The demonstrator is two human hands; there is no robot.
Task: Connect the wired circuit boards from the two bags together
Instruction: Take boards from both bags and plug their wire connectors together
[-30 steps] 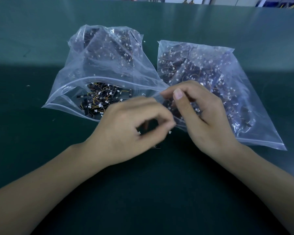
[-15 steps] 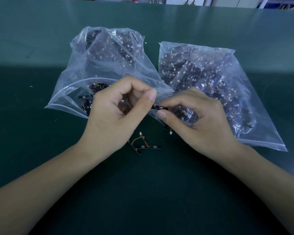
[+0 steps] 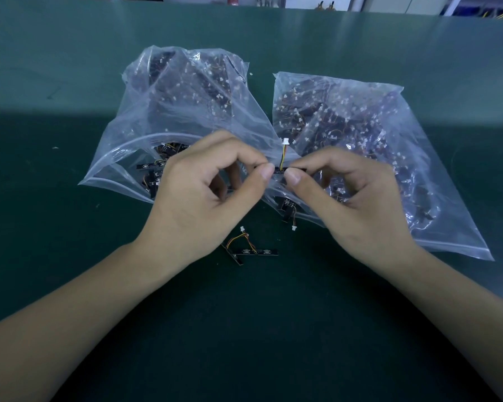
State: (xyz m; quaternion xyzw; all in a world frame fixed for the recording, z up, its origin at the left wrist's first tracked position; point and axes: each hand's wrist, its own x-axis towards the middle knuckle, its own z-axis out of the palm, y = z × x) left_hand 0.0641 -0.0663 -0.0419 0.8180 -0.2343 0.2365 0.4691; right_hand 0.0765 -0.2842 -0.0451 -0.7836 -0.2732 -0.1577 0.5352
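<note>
2 hands, left hand [image 3: 204, 195] and right hand [image 3: 352, 198], are pinched onto 1 small board [image 3: 280, 170] mid-frame, probably steadied for plugging its wire.

Two bare forearms reach in from the lower corners, with no sleeves showing up to the frame's edge. No watch, band, ring or glove appears on either wrist or hand. The left hand [image 3: 204, 198] and the right hand [image 3: 357, 204] have slender fingers [image 3: 266, 174]. The thumbnails at the fingers' tips are short, plain and unpainted.
</note>
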